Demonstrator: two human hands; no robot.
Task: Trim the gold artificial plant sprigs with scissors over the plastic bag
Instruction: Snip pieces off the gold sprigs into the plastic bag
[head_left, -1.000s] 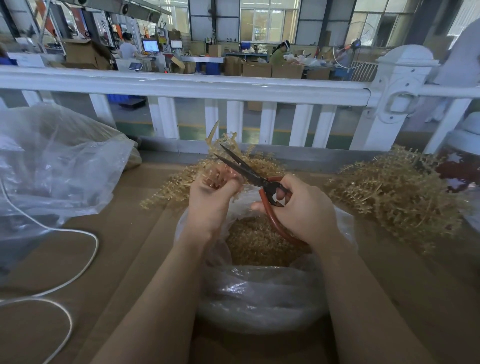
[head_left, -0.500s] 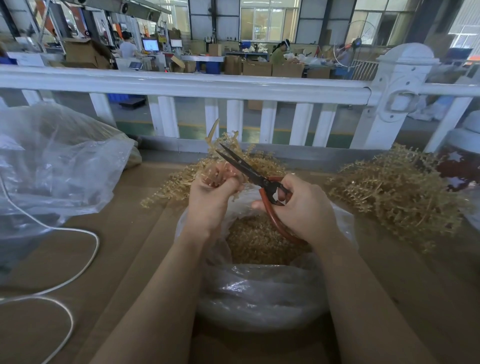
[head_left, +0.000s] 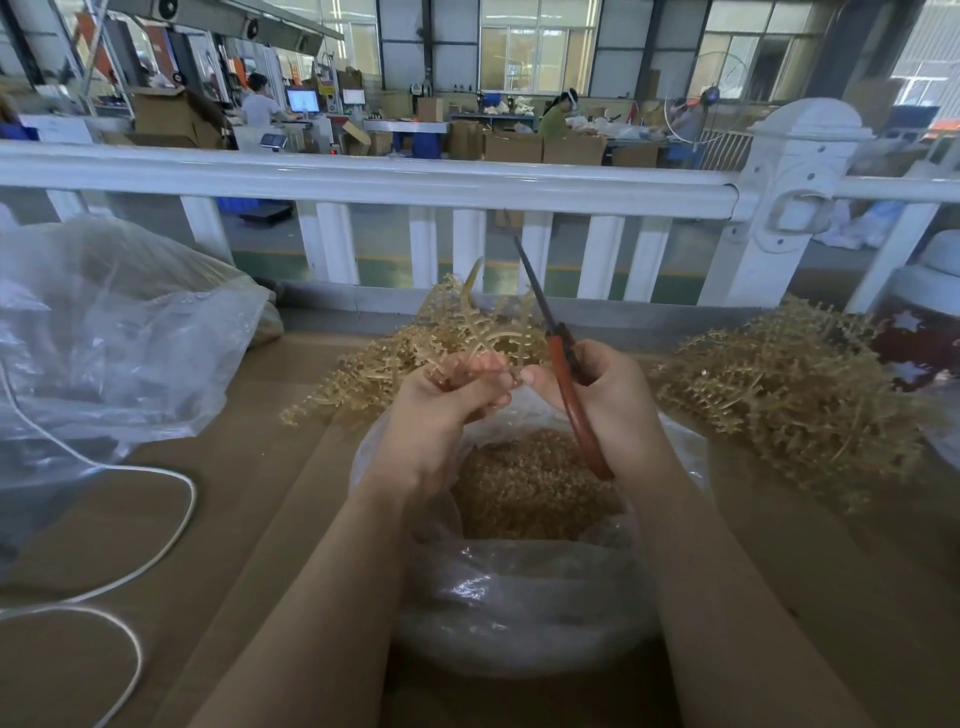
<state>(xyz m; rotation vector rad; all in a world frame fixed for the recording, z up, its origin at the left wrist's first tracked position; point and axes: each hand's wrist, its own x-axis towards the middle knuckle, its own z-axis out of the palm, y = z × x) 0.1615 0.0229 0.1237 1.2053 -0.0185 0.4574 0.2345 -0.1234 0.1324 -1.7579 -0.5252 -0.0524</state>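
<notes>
The left hand (head_left: 447, 410) pinches a gold sprig (head_left: 483, 332); the right hand (head_left: 602, 395) grips red-handled scissors (head_left: 563, 364), blades together, pointing up. Below, on the brown table (head_left: 249, 509), a clear plastic bag (head_left: 519, 592) holds gold trimmings (head_left: 524, 488). Sprig piles (head_left: 789, 395) lie right and far; a white railing (head_left: 363, 182) fronts the workshop.

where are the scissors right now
In the head view, the red-handled scissors are just right of centre, held in the right hand above the clear plastic bag, blades closed and pointing up toward the white railing.

Both forearms bare, no sleeves; left grip (head_left: 447, 400), right grip (head_left: 605, 395) ungloved.
</notes>
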